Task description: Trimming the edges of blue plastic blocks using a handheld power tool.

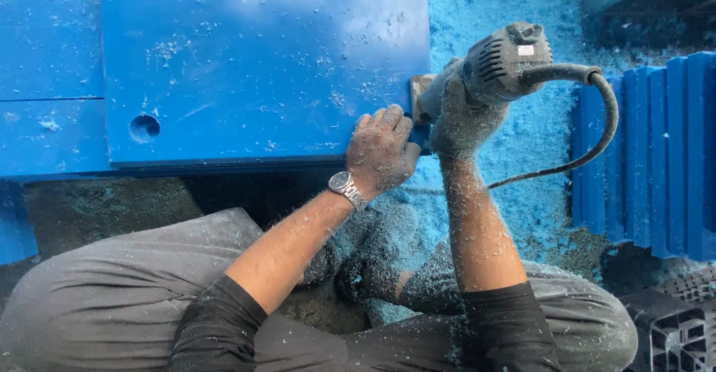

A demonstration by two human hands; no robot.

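A large blue plastic panel (253, 59) lies flat in front of me, with a round hole (144, 127) near its front left. My left hand (382, 150), dusted with blue shavings and wearing a wristwatch (345, 186), presses on the panel's front right corner. My right hand (461, 122) grips a grey electric power tool (501, 62) held against the panel's right edge. Its black cord (597, 130) loops off to the right.
Blue plastic shavings (514, 186) cover the floor to the right. Ribbed blue plastic pieces (656, 148) stand at the right, a black crate (679, 335) at the bottom right. Another blue panel (48, 74) lies at the left. My grey-trousered knees (112, 290) are folded below.
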